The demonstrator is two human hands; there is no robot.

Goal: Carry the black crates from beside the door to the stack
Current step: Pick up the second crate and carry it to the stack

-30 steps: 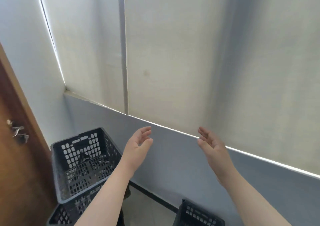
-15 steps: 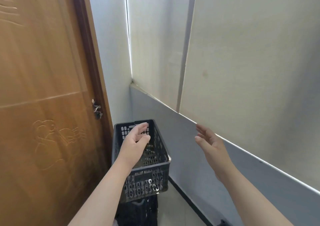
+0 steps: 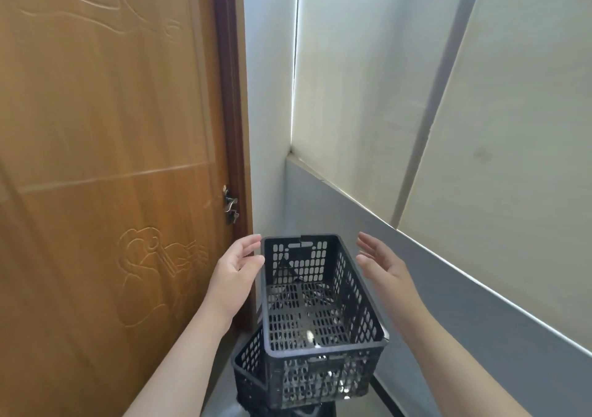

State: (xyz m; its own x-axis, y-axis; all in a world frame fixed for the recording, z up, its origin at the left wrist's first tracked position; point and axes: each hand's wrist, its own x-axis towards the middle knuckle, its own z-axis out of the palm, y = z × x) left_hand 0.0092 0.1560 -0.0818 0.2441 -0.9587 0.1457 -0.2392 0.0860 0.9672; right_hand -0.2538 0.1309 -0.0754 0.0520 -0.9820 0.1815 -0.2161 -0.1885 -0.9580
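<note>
**Two open hands flank the top crate beside the door**

Head view: a person's left hand (image 3: 237, 266) and right hand (image 3: 381, 264) hang in the air with palms facing each other and fingers spread wide and relaxed. Neither holds anything. Between them sits a black perforated plastic crate (image 3: 320, 375), empty. The left fingertips are just beside its far left corner, and the right hand is a little clear of its right rim. The hands are set apart to about the crate's breadth, seemingly so each can take one side for a lift.

This crate rests skewed on a second black slatted crate (image 3: 250, 357) below it. The pair stands in the corner beside a brown wooden door (image 3: 105, 160) with carved curling lines and a small metal latch (image 3: 230, 205). To the right run a grey lower wall (image 3: 480, 320) and pale roller blinds (image 3: 512, 160). The stack the crates are bound for is not in view.

No brand, label or readable writing shows on anything.
</note>
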